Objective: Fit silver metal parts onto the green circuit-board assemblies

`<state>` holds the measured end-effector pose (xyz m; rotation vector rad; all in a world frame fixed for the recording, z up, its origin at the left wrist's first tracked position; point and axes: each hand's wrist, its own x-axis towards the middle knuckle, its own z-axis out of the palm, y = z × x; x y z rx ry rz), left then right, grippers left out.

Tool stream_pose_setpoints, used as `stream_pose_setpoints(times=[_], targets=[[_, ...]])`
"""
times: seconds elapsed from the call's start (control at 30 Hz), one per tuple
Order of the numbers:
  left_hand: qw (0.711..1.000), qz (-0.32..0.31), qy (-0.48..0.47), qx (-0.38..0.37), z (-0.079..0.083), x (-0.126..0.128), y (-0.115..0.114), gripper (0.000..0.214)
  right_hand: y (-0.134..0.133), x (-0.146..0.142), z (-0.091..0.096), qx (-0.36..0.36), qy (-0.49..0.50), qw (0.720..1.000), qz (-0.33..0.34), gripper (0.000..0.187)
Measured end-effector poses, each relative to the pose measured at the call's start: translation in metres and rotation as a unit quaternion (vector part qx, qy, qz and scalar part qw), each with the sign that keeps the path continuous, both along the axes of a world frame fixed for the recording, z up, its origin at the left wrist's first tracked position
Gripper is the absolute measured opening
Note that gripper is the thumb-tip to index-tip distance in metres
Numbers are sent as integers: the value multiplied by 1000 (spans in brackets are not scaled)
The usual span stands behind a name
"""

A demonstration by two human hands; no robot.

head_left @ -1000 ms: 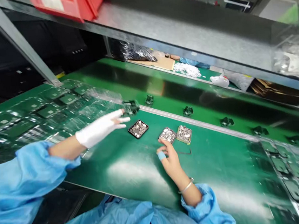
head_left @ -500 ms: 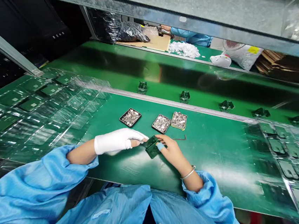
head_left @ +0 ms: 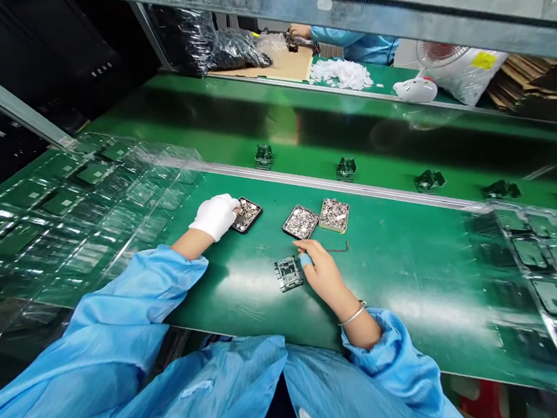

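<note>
Circuit board [head_left: 289, 273] lies on the green bench [head_left: 395, 290], just left of my right hand [head_left: 319, 267], its fingers loosely parted with nothing visibly gripped. My gloved left hand [head_left: 215, 218] is at the left parts tray [head_left: 253, 222]; whether it pinches anything, I cannot tell. I judge this board unfinished; further boards [head_left: 346, 168] line the far strip [head_left: 303, 158].

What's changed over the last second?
The circuit board, first in the left hand's grip, then between both hands, has come toward the wearer and been let go onto the green table. The gloved left hand has moved away left to the left dish; the right hand is beside the board, contact unclear. Unmoved: all three dishes and the L-shaped key.
</note>
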<state>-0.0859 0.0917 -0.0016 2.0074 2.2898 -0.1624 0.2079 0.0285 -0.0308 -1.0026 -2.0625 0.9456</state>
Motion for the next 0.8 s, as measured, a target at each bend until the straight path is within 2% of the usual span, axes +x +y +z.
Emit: stream_pose_setpoints(times=[0.1,0.37,0.57,0.8], targets=[[1000,1,6,-1,-3,4,3,33,-1,0,2,-6,-3,1000,3,50],[998,-4,-47,43,6,-4,-9,40,-1,0,3,-7,-3,1000,4,50],[1000,-18,8,6,2,5,-6,35,1,-1,0,-3,-6,1000,-2,43],[1000,-7,9,11,9,4,-9,40,3,0,-1,-3,-14,1000,-15,37]])
